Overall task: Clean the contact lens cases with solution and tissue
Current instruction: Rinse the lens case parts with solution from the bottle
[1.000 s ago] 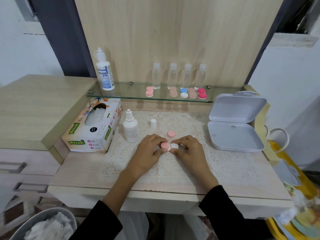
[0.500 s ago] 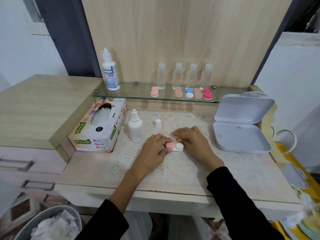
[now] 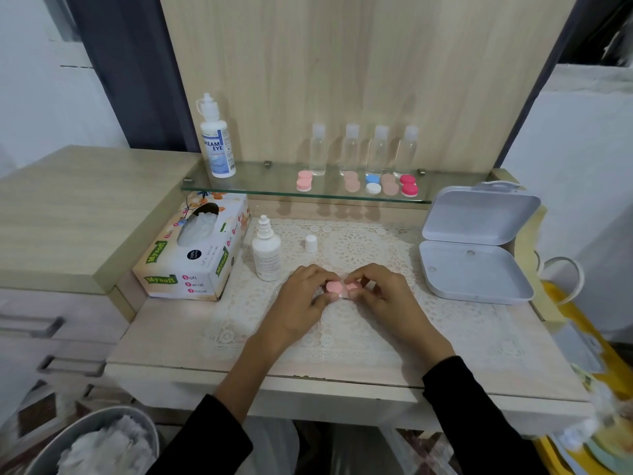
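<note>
Worktop: pink lens case is pinched betw. left hand & right hand; uncapped solution bottle, just left, could be knocked over by a stray wrist.

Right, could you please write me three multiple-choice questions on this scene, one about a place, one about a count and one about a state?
1. Where does the large solution bottle stand?
A. on the glass shelf
B. on the floor
C. in a drawer

2. How many clear bottles stand on that shelf?
A. two
B. four
C. six

3. The white hinged box is:
A. shut
B. lying on its side
C. open

Answers:
1 A: it stands at the shelf's left end.
2 B: four of them stand in a row.
3 C: its lid is raised and the inside shows.
</note>
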`<state>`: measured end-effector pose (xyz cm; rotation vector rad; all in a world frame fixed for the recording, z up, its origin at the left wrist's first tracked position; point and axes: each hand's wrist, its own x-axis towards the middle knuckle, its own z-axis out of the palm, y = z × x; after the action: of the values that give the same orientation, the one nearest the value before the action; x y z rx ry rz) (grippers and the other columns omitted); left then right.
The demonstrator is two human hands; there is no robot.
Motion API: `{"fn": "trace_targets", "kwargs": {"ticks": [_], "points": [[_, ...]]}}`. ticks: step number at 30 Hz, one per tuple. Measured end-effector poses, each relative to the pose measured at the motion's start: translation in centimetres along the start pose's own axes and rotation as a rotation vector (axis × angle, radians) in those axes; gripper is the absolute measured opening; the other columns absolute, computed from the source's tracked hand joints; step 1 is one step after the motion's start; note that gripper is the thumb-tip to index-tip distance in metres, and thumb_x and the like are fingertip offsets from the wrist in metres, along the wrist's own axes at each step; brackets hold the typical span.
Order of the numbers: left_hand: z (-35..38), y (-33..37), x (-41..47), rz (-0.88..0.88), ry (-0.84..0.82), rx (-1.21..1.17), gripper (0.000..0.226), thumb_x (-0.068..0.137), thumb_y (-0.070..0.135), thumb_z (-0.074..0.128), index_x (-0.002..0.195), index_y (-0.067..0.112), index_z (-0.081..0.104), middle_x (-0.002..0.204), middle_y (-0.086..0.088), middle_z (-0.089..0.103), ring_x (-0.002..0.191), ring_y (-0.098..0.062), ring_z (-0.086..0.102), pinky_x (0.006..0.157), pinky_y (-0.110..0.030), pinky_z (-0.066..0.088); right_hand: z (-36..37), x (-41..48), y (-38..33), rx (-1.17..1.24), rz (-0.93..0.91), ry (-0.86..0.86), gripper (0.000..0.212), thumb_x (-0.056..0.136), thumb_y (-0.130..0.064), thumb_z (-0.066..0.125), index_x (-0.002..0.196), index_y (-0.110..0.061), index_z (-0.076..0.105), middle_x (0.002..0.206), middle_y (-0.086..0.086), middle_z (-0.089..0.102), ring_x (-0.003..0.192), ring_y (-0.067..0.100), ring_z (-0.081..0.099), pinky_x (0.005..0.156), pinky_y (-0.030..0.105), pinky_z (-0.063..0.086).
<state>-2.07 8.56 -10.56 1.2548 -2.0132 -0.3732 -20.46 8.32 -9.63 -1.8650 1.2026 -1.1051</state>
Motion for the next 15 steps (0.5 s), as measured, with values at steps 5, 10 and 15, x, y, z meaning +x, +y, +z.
{"fn": "trace_targets", "kwargs": {"ticks": [5, 10, 15], "points": [[0.03, 0.00, -0.02, 0.000, 0.006, -0.007, 0.028, 0.086, 0.022, 0.066, 0.114, 0.016, 0.064, 0.107, 0.003, 0.061, 0.101, -0.013, 0.052, 0.088, -0.023, 0.038, 0.08, -0.15, 0.40, -0.125, -0.060, 0.011, 0.017, 0.078, -0.007, 0.074, 0.089, -0.019, 0.071, 0.089, -0.007, 0.067, 0.085, 0.010, 0.059, 0.073, 0.028, 0.047], [0.04, -0.07, -0.02, 0.013, 0.002, -0.011, 0.028, 0.086, 0.021, 0.066, 0.114, 0.015, 0.065, 0.107, 0.002, 0.062, 0.101, -0.014, 0.053, 0.089, -0.027, 0.040, 0.23, -0.19, 0.42, -0.206, -0.097, 0.058, 0.017, 0.077, -0.016, 0.076, 0.094, -0.018, 0.071, 0.087, -0.009, 0.063, 0.086, 0.009, 0.056, 0.073, 0.022, 0.041], [0.12, -0.08, -0.04, 0.014, 0.005, -0.008, 0.028, 0.086, 0.019, 0.066, 0.114, 0.015, 0.064, 0.107, 0.002, 0.062, 0.100, -0.015, 0.053, 0.089, -0.026, 0.041, 0.29, -0.21, 0.23, -0.352, -0.120, 0.050, 0.027, 0.079, -0.038, 0.074, 0.099, -0.021, 0.072, 0.088, -0.012, 0.058, 0.088, 0.011, 0.046, 0.076, 0.023, 0.038]]}}
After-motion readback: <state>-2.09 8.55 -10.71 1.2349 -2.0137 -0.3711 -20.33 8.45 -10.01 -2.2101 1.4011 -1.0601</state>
